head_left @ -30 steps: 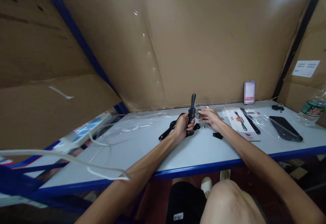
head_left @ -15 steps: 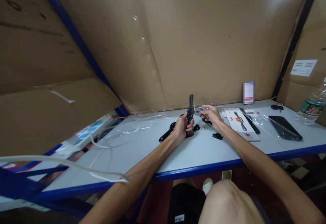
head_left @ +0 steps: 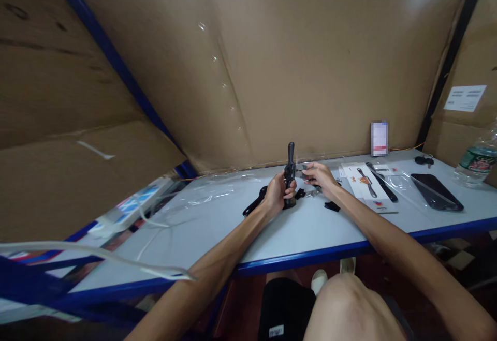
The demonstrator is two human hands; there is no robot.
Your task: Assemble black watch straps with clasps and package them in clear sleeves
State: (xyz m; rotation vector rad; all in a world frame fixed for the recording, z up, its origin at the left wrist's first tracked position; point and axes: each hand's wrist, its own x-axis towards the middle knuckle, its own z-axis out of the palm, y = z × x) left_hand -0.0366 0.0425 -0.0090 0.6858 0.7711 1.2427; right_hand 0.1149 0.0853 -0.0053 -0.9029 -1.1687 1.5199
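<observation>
Upright above the table, a black spokeshave (head_left: 291, 157) is wrapped by the fingers of my left hand (head_left: 277, 192), one handle pointing up. To its right, my right hand (head_left: 320, 178) pinches a small grey metal piece (head_left: 305, 168), perhaps the blade, close to the spokeshave's middle. A second black handled tool (head_left: 254, 204) lies left of my left hand. Small black parts, among them a black clamp-like piece (head_left: 332, 206) and another black piece (head_left: 300, 193), lie below my right hand, beside small shiny metal bits (head_left: 311, 194).
Right of my hands lies a white card printed with a spokeshave (head_left: 367, 186), with a long black tool (head_left: 382, 183) by it. A dark phone (head_left: 437, 192), a bottle (head_left: 476, 162), keys (head_left: 423, 160) and a propped phone (head_left: 379, 139) stand farther right. A white cable (head_left: 97, 248) crosses the left.
My right hand has shifted slightly left and in toward the spokeshave with the small metal piece. My left hand keeps its hold on the spokeshave. The view tilts a little.
</observation>
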